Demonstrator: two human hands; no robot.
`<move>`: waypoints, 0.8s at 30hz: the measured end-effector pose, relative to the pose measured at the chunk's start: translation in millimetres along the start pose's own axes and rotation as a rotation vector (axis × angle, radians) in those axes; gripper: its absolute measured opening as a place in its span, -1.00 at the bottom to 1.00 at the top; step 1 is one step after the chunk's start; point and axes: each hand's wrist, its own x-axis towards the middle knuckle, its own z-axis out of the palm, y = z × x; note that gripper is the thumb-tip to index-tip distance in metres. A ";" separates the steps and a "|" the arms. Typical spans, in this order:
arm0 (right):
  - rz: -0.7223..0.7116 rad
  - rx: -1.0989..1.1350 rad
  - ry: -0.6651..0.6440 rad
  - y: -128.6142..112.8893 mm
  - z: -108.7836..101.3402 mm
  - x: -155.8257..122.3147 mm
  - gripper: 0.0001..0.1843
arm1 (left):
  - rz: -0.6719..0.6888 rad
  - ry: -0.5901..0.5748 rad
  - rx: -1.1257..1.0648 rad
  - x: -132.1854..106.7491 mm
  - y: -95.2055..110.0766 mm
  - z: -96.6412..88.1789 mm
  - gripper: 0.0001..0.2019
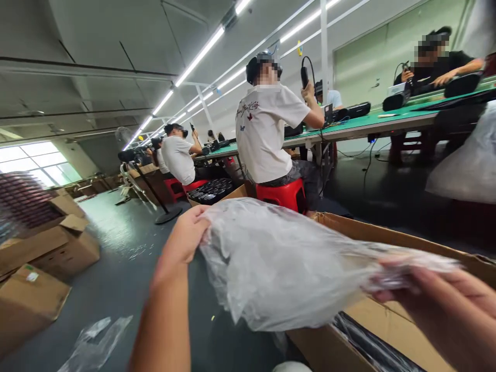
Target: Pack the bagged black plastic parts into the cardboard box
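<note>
A crumpled clear plastic bag (279, 263) stretches across the lower middle of the view. My left hand (182, 243) pinches its left edge, and my right hand (437, 310) grips its narrowed right end. Below the bag and my right hand is an open cardboard box (387, 232). Dark items in plastic (368, 343) lie inside it, mostly hidden by the bag and my hand. Whatever the bag may contain cannot be made out through the film.
A person in a white T-shirt (265, 134) sits on a red stool (281, 195) just beyond the box, at a long green-topped workbench (387, 120). More seated workers line the bench. Stacked cardboard boxes (50, 253) stand at left, with a loose plastic scrap (95, 343) on the floor.
</note>
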 end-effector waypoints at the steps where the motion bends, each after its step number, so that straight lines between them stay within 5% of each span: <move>1: 0.040 0.064 -0.098 -0.3 19.0 1.2 -0.65 | -0.016 0.034 0.054 -0.7 -3.8 -16.8 -0.67; 4: 0.128 0.109 -0.399 19.9 63.9 0.5 -0.66 | -0.036 0.135 0.223 -4.0 -35.0 -52.4 -0.73; 7: 0.085 -0.116 -0.542 75.2 85.7 -0.2 -0.67 | -0.101 0.215 0.332 -10.3 -99.8 -56.4 -0.87; 13: 0.104 -0.833 -0.596 197.8 82.3 -4.1 -0.77 | -0.321 0.163 0.280 -42.9 -242.4 4.8 -0.86; 17: 0.110 -0.890 -0.601 217.4 67.8 -10.3 -0.76 | -0.300 0.117 0.240 -51.6 -271.7 32.5 -0.83; 21: 0.080 -0.777 -0.525 215.2 59.2 -15.6 -0.75 | 0.063 0.093 0.322 -58.3 -292.1 55.4 -0.91; 24: 0.083 -0.808 -0.549 214.0 51.0 -15.8 -0.75 | 0.210 -0.290 0.422 -83.1 -322.0 88.7 -0.90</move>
